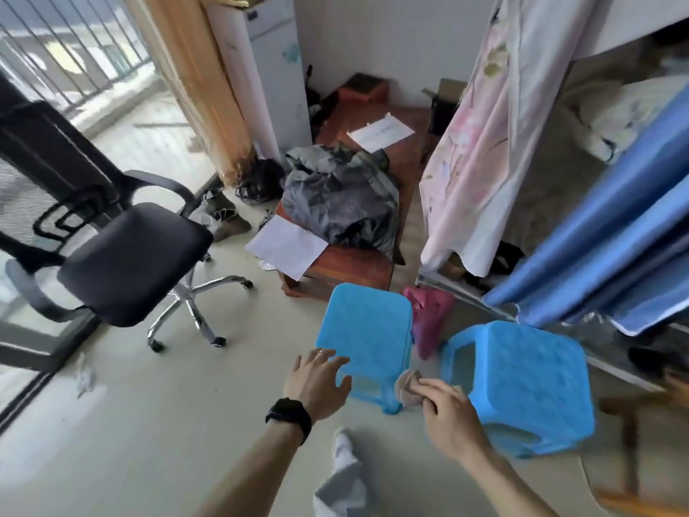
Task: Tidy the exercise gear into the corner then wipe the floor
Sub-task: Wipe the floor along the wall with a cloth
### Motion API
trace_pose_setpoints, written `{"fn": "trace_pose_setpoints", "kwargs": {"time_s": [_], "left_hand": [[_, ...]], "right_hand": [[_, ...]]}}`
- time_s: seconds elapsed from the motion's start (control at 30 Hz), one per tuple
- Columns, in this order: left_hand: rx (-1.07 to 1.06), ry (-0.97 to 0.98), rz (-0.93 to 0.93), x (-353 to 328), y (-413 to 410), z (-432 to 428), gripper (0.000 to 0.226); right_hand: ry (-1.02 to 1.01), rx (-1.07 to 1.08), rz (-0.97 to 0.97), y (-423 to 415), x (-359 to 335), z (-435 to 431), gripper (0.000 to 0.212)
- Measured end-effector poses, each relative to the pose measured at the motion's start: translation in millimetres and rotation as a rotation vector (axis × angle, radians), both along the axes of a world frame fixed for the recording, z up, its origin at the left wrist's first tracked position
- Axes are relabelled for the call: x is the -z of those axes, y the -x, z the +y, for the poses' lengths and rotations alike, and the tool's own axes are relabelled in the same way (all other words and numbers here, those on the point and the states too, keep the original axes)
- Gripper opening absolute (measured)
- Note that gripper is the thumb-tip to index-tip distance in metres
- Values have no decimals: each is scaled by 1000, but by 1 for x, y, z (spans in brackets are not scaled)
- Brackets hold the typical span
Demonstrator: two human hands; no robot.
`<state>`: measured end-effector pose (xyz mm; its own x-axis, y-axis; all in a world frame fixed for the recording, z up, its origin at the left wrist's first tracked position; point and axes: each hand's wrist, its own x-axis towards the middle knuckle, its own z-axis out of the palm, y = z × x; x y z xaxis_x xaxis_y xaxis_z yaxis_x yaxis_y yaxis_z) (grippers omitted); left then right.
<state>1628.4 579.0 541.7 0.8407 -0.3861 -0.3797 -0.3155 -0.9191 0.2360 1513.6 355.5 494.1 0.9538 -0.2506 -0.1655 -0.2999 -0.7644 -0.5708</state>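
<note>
Two hands over the pale floor [149,423], one with a cloth, one at a blue stool.

The left hand [317,382] is spread wide and holds nothing, its fingertips at the near edge of a blue stool [365,326]. The right hand [447,419] pinches a small beige cloth [408,389] in curled fingers, between that stool and a second blue stool [522,382] tipped beside it. A black office chair [130,263] stands to the left, and a low wooden table [346,270] piled with clothes stands behind the stools.
</note>
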Motion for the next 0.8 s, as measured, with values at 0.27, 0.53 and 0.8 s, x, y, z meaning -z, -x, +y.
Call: {"fn": "trace_pose_setpoints", "kwargs": {"time_s": [0.27,0.53,0.8], "left_hand": [[185,-93,131,99,-92,-36,48],[178,-97,131,208,-147,-55,61],[123,-42,-15,337,-165,-71,68]], "right_hand": [[-69,64,219,-77,76,-5,36],[-94,136,135,-151,185,-19,38],[-64,161,-195,-212,286,-30,36]]}}
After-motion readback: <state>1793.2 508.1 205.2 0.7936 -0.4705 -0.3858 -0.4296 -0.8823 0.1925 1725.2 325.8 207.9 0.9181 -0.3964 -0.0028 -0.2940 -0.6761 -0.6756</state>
